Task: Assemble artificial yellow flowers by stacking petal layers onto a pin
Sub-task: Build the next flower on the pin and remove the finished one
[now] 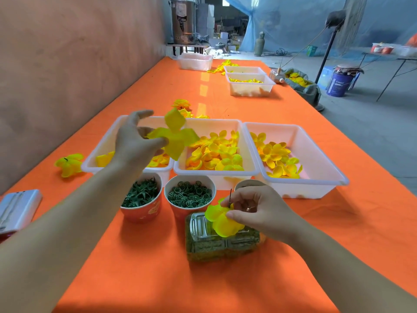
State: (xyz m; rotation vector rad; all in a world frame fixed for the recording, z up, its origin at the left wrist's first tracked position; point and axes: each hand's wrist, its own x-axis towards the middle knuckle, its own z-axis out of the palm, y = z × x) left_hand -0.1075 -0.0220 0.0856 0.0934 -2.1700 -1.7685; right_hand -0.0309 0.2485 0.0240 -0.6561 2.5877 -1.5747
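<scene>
1. The orange table (158, 279) lies under both hands. A layer that slips from the fingers would land on it.
2. Three white trays (316, 143) of yellow petals sit beyond the fingertips. The leftmost is directly below the left fingers.
3. A clear box (214, 245) of green bits lies just beneath the right fingers. Two paper cups (142, 213) stand between the two hands.
4. The left hand (133, 143) is raised over the left tray. Its thumb and one finger pinch a petal layer and the other fingers are spread upward.
5. The right hand (259, 208) has curled fingers, with thumb and forefinger pinching the part-built flower (222, 220) at its centre.
6. The loose petal layer (174, 136) fans out past the left fingertips, well apart from the right hand. Its centre hole cannot be seen. Held off-centre, it would likely miss the pin or crumple.
7. The pin (230, 196) stands up just above the right fingertips, through the stacked petals. It is thin, so a loose pinch could let it tilt or let the layers slide off. A hurried push could bend it or prick a finger.
</scene>
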